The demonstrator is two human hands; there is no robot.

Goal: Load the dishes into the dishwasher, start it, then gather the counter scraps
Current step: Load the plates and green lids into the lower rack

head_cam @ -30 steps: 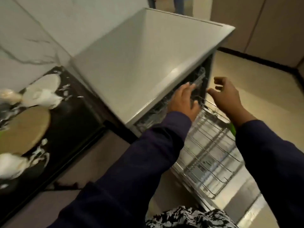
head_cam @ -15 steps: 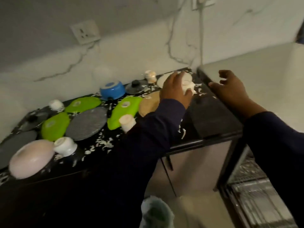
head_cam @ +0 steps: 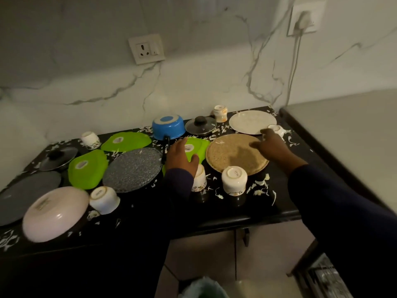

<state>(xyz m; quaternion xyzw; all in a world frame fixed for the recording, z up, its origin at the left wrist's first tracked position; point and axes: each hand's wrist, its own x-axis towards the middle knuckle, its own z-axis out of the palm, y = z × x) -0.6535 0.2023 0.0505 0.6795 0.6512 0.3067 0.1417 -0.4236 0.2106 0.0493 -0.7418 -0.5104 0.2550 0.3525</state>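
A black counter (head_cam: 247, 214) holds upturned dishes and scattered white scraps (head_cam: 261, 188). My left hand (head_cam: 181, 157) hovers with spread fingers over a green plate (head_cam: 198, 147), just above an upturned white cup (head_cam: 199, 179), holding nothing. My right hand (head_cam: 272, 145) reaches with straight fingers across a round tan plate (head_cam: 229, 155) toward a small tipped white cup (head_cam: 278, 130) beside a white plate (head_cam: 251, 121). Another upturned cup (head_cam: 234, 179) stands at the tan plate's front edge. The dishwasher's grey top (head_cam: 348, 136) is on the right, its rack (head_cam: 322, 276) at bottom right.
A blue pot (head_cam: 168, 125), a glass lid (head_cam: 200, 125) and a small cup (head_cam: 220, 112) stand at the back. To the left lie a speckled grey plate (head_cam: 132, 168), two more green plates, a pink bowl (head_cam: 54, 212) and dark plates. A lined bin (head_cam: 204, 287) stands below.
The view swung from the dishwasher rack to the counter. My left hand drew back from the white plate to over the green plate. My right hand moved over the tan plate.
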